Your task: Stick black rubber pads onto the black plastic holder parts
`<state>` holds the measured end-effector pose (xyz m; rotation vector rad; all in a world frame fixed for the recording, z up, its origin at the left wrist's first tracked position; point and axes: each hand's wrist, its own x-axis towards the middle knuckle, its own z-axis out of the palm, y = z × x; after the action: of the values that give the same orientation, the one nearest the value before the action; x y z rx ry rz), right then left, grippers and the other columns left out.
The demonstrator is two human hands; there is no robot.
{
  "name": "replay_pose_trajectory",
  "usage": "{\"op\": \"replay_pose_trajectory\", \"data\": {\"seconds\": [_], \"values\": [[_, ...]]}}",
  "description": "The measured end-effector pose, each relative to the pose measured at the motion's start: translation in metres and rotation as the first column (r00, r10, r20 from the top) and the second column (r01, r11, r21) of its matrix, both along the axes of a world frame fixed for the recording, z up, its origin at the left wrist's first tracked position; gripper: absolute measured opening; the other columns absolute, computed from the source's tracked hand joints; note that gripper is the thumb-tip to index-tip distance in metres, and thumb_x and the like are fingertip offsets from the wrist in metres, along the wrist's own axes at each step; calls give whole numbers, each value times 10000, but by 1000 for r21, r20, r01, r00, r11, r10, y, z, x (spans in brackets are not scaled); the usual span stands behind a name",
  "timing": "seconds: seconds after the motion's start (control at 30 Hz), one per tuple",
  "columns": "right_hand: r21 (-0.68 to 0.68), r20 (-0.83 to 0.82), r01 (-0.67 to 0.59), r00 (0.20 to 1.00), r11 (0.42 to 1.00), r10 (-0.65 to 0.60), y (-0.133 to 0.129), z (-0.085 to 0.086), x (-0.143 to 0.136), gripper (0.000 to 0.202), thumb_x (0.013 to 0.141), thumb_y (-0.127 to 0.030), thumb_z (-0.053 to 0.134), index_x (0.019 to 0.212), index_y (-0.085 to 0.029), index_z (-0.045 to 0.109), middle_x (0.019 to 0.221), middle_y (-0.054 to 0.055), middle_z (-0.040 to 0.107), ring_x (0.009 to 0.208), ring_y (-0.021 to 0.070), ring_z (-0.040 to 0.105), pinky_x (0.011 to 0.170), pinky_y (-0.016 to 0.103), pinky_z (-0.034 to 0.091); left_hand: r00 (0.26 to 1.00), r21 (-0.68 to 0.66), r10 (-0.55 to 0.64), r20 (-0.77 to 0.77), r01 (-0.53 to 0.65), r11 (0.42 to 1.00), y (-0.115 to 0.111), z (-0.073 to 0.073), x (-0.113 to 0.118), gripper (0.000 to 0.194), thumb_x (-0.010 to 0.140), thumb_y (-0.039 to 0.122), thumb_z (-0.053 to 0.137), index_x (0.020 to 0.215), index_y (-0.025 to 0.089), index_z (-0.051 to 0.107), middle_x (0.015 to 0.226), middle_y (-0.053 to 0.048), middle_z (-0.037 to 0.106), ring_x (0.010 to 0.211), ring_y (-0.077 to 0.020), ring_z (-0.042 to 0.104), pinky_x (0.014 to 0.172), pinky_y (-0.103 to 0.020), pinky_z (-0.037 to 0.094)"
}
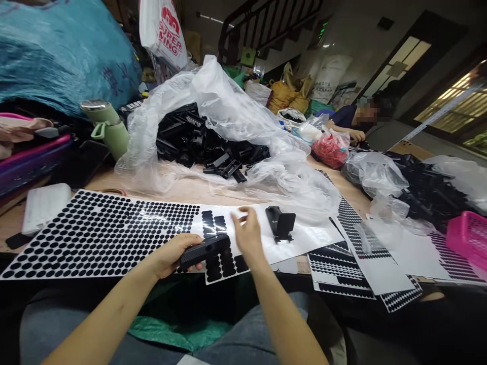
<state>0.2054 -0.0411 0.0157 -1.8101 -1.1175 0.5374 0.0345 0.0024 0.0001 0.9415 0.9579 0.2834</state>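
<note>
Forearms point(110, 306) reach forward, left hand point(167, 254) gripping black part point(207, 249), right hand point(248, 234) curled, fingers point(248, 212) parted.

There are one bare left hand point(171, 257) and one bare right hand point(249, 238); one black ribbed rectangular piece point(203, 251), lower centre; one black folding stand point(285, 225), right of centre; one pale green metal-lidded bottle point(114, 137), upper left; one pink perforated plastic basket point(470, 235), right edge; heaped black parts point(186, 134), uncountable.
</note>
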Motion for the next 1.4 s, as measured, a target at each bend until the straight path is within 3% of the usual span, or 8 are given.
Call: {"op": "replay_pose_trajectory", "data": {"seconds": [0.07, 0.23, 0.57, 0.9, 1.03, 1.13, 1.23, 1.4], "values": [[-52, 111, 41, 993, 998, -35, 19, -7, 14, 225, 831, -331, 421, 961, -174, 515, 996, 82, 570, 800, 164, 554, 741, 296, 425, 996, -22, -83, 21, 84, 996, 1, -7, 4, 241, 725, 367, 575, 707, 129, 546, 525, -47, 620, 461, -169, 611, 357, -197, 417], [-370, 318, -28, 935, 928, 155, 56, -35, 5, 253, 765, -276, 545, 930, -87, 573, 1004, 194, 575, 899, 257, 563, 756, 337, 411, 997, -57, -60, -57, 57, 997, 5, -15, 14, 229, 731, 356, 575, 733, 129, 545, 545, -43, 632, 458, -162, 617, 355, -192, 429], [-432, 305, -1, 941, 902, 146, 60, -45, 1, 194, 808, -195, 463, 894, -86, 599, 977, 202, 601, 879, 256, 586, 710, 318, 408, 991, -45, -81, -105, 77, 996, 5, -8, 18, 210, 789, 313, 501, 679, 134, 510, 475, -57, 623, 408, -145, 593, 364, -185, 426], [-413, 244, 30, 967, 910, 79, 63, -43, -8, 240, 768, -203, 515, 954, -63, 576, 1074, 231, 546, 954, 286, 546, 747, 337, 394, 994, -23, -84, -65, 83, 996, 8, -25, 16, 247, 737, 370, 562, 739, 126, 531, 530, -64, 648, 481, -180, 629, 396, -213, 451], [-362, 164, -2, 984, 932, 66, 62, -41, -7, 144, 749, -151, 497, 833, -88, 595, 962, 197, 597, 897, 262, 561, 741, 333, 390, 995, -17, -74, -70, 73, 997, 8, -26, 16, 249, 748, 370, 553, 733, 123, 531, 533, -75, 649, 482, -184, 630, 393, -216, 456], [-284, 81, -53, 994, 957, 79, 51, -38, 1, 150, 783, -231, 463, 795, -142, 584, 857, 98, 628, 807, 186, 572, 710, 280, 405, 995, -41, -74, -61, 71, 997, 8, -23, 15, 237, 757, 360, 555, 731, 126, 526, 537, -70, 647, 479, -176, 628, 390, -211, 461], [-161, -173, -66, 984, 985, 38, 28, -32, 14, 205, 768, -350, 484, 765, -164, 570, 768, 34, 610, 703, 135, 550, 659, 252, 423, 996, -79, -92, -16, 91, 993, 11, -19, 10, 233, 750, 352, 578, 772, 123, 542, 579, -62, 654, 485, -167, 626, 389, -210, 468], [-81, -631, -165, 772, 983, 78, -15, -14, 24, 247, 637, -379, 647, 718, -153, 589, 788, 20, 579, 763, 131, 533, 752, 293, 436, 987, -68, -150, 63, 155, 986, 17, -14, -3, 248, 766, 351, 568, 786, 104, 574, 580, -72, 646, 484, -164, 622, 383, -203, 465]]}}
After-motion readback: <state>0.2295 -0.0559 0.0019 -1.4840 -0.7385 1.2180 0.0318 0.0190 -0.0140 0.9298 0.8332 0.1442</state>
